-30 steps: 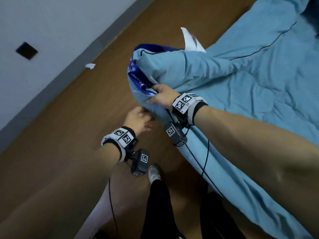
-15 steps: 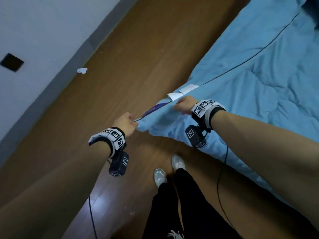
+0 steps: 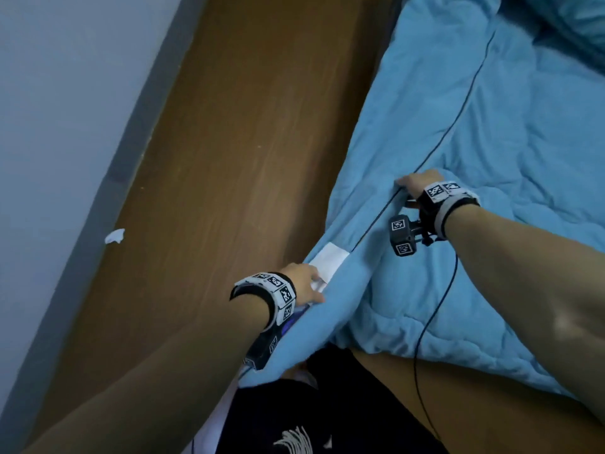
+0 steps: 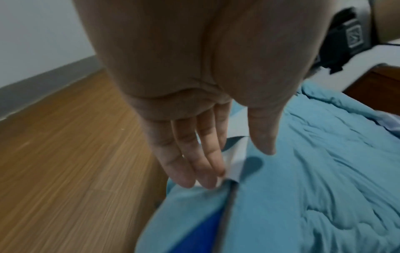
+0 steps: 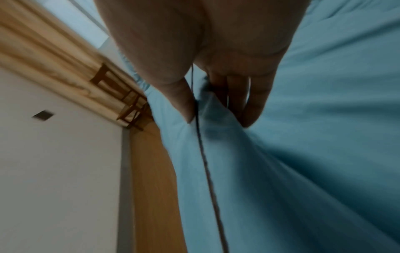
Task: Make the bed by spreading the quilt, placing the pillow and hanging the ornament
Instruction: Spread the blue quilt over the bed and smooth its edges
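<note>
As the light blue quilt (image 3: 491, 158) looks soft, light and limp, its piped edge is pinched by the right hand (image 3: 417, 183), while just below that pinch the white label (image 3: 330, 257) is touched by the straight-fingered left hand (image 3: 302, 280); edge holds seem best.

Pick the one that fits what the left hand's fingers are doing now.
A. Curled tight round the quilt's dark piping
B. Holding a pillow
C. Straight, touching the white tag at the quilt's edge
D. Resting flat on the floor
C: in the left wrist view the left hand has straight fingers whose tips touch the white tag on the quilt.
</note>
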### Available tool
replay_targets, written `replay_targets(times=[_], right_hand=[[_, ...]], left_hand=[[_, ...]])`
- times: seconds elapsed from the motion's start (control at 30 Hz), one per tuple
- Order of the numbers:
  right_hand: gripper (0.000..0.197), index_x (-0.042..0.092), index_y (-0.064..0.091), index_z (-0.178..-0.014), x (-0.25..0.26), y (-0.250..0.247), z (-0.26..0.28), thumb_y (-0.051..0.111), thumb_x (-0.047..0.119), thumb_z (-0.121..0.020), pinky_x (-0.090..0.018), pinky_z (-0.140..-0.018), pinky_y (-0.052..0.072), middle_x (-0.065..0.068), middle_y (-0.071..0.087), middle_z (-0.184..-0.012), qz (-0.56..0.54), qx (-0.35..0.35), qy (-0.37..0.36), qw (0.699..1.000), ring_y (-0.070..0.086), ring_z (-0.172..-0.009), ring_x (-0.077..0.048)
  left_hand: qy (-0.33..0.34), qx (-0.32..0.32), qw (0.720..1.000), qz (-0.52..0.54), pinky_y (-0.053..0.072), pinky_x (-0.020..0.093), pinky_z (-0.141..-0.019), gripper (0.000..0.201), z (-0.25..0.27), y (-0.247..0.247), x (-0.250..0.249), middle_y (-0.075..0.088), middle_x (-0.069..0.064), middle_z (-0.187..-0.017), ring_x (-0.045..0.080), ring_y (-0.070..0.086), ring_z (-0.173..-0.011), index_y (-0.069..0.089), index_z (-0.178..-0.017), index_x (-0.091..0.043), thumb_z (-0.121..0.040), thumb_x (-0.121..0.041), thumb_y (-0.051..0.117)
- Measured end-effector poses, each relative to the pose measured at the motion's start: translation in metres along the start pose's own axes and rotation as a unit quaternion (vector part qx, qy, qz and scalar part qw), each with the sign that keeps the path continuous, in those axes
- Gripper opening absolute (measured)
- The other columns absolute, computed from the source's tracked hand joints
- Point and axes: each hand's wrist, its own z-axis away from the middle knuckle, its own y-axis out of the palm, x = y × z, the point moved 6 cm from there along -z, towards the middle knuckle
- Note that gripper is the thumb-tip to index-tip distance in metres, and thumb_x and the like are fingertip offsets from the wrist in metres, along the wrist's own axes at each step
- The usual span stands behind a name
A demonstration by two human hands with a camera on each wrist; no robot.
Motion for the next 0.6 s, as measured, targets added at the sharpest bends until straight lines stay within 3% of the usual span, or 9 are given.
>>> replay_targets(times=[0.07, 0.13, 0.23, 0.33, 0.47, 0.53, 0.6], right_hand=[[0.030, 0.003, 0.057, -0.106, 0.037, 0.026, 0.002, 0.069, 0.013, -0.081, -0.035, -0.080, 0.058, -0.016, 0.064, -0.109, 0.027, 0.004, -0.057, 0.998, 0.062, -0.090, -0.032], [0.033, 0.006, 0.057, -0.113, 0.078, 0.071, 0.014, 0.068, 0.009, -0.083, -0.021, -0.070, 0.050, -0.010, 0.060, -0.107, 0.055, 0.050, -0.128, 0.989, 0.058, -0.095, -0.025], [0.046, 0.010, 0.057, -0.128, 0.129, 0.156, 0.036, 0.067, 0.014, -0.083, -0.027, -0.089, 0.049, -0.009, 0.064, -0.115, 0.098, 0.163, -0.201, 0.961, 0.059, -0.102, -0.020], [0.047, 0.014, 0.054, -0.133, 0.149, 0.215, 0.050, 0.065, 0.030, -0.089, -0.028, -0.084, 0.049, -0.009, 0.068, -0.102, 0.110, 0.248, -0.186, 0.944, 0.059, -0.086, -0.016], [0.041, 0.002, 0.059, -0.121, 0.174, 0.208, 0.027, 0.063, 0.029, -0.090, -0.039, -0.088, 0.055, -0.011, 0.066, -0.088, 0.116, 0.166, -0.121, 0.972, 0.061, -0.079, -0.024], [0.036, 0.000, 0.061, -0.117, 0.186, 0.185, 0.008, 0.060, 0.027, -0.092, -0.039, -0.075, 0.057, -0.014, 0.070, -0.090, 0.110, 0.106, -0.082, 0.985, 0.066, -0.080, -0.028], [0.033, 0.004, 0.059, -0.118, 0.197, 0.162, -0.005, 0.057, 0.027, -0.094, -0.029, -0.059, 0.051, -0.015, 0.073, -0.097, 0.102, 0.060, -0.044, 0.992, 0.070, -0.082, -0.028]], left_hand=[[0.000, -0.008, 1.000, -0.009, 0.048, 0.038, -0.100, 0.050, -0.010, -0.027, 0.011, 0.061, 0.005, -0.127, 0.026, 0.058, -0.116, 0.058, -0.127, -0.021, -0.085, -0.045, 0.065], [-0.016, -0.047, 0.999, 0.000, 0.050, 0.035, -0.093, 0.042, -0.016, -0.065, 0.033, 0.065, 0.003, -0.120, 0.025, 0.061, -0.111, 0.060, -0.121, -0.021, -0.088, -0.045, 0.062], [-0.042, -0.095, 0.995, -0.007, 0.051, 0.035, -0.089, 0.029, -0.024, -0.134, 0.074, 0.069, 0.003, -0.112, 0.027, 0.064, -0.103, 0.063, -0.107, -0.024, -0.086, -0.045, 0.061], [-0.050, -0.117, 0.992, -0.009, 0.050, 0.033, -0.085, 0.021, -0.030, -0.187, 0.104, 0.071, 0.004, -0.107, 0.027, 0.064, -0.098, 0.063, -0.096, -0.026, -0.084, -0.043, 0.062], [-0.019, -0.122, 0.992, -0.033, 0.051, 0.033, -0.088, 0.027, -0.048, -0.263, 0.125, 0.070, 0.006, -0.107, 0.027, 0.064, -0.099, 0.066, -0.106, -0.020, -0.089, -0.041, 0.059], [0.007, -0.121, 0.991, -0.049, 0.052, 0.036, -0.089, 0.029, -0.055, -0.302, 0.131, 0.070, 0.005, -0.108, 0.026, 0.064, -0.098, 0.065, -0.108, -0.019, -0.092, -0.041, 0.057], [0.022, -0.124, 0.990, -0.058, 0.053, 0.038, -0.089, 0.029, -0.060, -0.338, 0.142, 0.069, 0.003, -0.109, 0.024, 0.064, -0.098, 0.065, -0.109, -0.020, -0.093, -0.042, 0.055]])
